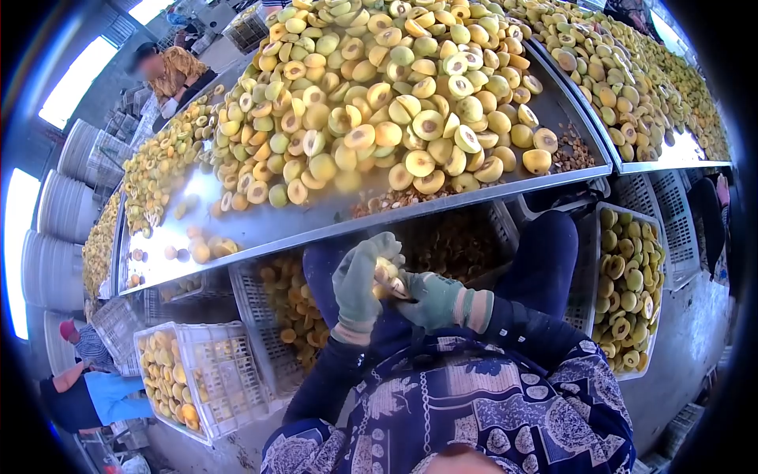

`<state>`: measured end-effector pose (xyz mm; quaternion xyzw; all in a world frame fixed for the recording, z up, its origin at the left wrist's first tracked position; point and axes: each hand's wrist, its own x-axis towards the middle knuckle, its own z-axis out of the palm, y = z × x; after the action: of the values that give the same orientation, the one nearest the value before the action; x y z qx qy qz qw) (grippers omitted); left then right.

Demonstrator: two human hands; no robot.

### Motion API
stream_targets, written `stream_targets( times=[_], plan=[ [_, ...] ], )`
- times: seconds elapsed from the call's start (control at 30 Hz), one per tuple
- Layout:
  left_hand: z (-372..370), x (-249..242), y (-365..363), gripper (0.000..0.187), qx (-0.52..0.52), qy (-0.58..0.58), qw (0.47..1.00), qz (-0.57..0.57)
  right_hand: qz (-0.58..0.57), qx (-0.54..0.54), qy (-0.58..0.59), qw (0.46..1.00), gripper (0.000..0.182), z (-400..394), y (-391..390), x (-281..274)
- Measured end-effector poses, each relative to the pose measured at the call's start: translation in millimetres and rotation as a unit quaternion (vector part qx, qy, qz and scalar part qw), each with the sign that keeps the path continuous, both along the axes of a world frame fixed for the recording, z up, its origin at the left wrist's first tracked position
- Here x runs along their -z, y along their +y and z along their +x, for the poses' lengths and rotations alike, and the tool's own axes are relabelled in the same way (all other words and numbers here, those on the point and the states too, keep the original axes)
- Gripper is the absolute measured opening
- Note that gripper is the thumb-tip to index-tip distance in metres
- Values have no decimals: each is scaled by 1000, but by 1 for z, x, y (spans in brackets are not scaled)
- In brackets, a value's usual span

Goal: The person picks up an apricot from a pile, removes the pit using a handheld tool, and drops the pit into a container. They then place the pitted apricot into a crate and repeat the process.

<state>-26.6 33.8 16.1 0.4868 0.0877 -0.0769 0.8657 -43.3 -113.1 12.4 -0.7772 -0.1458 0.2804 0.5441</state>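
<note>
Over my lap, my left hand (363, 286) in a grey-green glove is closed around a piece of yellow fruit (387, 276), which looks like a peach or apricot half. My right hand (438, 300), gloved the same way, is closed close against that fruit. A small dark-edged thing shows at its fingertips, too small to name. In front of both hands, a metal table (316, 231) carries a large heap of halved yellow-green fruit (359, 136), many with brown pits. Loose brown pits (407, 197) lie along the table's near edge.
A white crate of fruit halves (207, 371) stands at left, another crate (596, 316) at right. Below the table edge is a container of brown pits (454, 246). Stacked white tubs (51, 261) stand far left. Other people (178, 75) are at left and behind.
</note>
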Motion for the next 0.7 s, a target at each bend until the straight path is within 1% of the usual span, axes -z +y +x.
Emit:
stream_targets(
  times=[0.03, 0.07, 0.17, 0.23, 0.27, 0.37, 0.43, 0.47, 0.57, 0.63, 0.7],
  plan=[
    [1, 0, -2, 29, -11, 6, 1000, 9, 3, -19, 131, 991, 33, 3, -7, -11],
    [2, -1, -2, 29, -4, 11, 1000, 12, 6, -36, 260, 965, 32, 7, -10, -27],
    [0, -4, -2, 28, 19, 18, 999, 18, 82, -53, 329, 939, 25, 11, -15, -12],
    [0, -8, -2, 27, 35, 0, 999, 16, 95, -58, 320, 941, 22, 8, -15, -4],
    [0, -7, -2, 27, 26, 6, 999, 25, 101, -60, 317, 941, 21, 5, -15, -2],
    [4, -10, -5, 27, 7, 33, 999, 36, 250, -40, 376, 891, 29, -3, -12, -4],
    [2, -15, -6, 28, 6, 68, 997, 25, 289, -56, 421, 858, 31, -4, -14, -7],
    [3, -16, -7, 29, -2, 63, 998, 17, 307, -63, 440, 841, 32, -2, -15, -8],
    [1, -15, -13, 28, -27, 54, 998, 5, 418, -91, 476, 769, 31, -5, -14, 1],
    [5, -15, -18, 26, -50, 47, 998, 9, 499, -98, 492, 706, 30, -6, -9, 11],
    [8, -3, -19, 24, -62, 3, 998, -8, 580, -121, 500, 632, 31, -8, -4, 20]
  ],
)
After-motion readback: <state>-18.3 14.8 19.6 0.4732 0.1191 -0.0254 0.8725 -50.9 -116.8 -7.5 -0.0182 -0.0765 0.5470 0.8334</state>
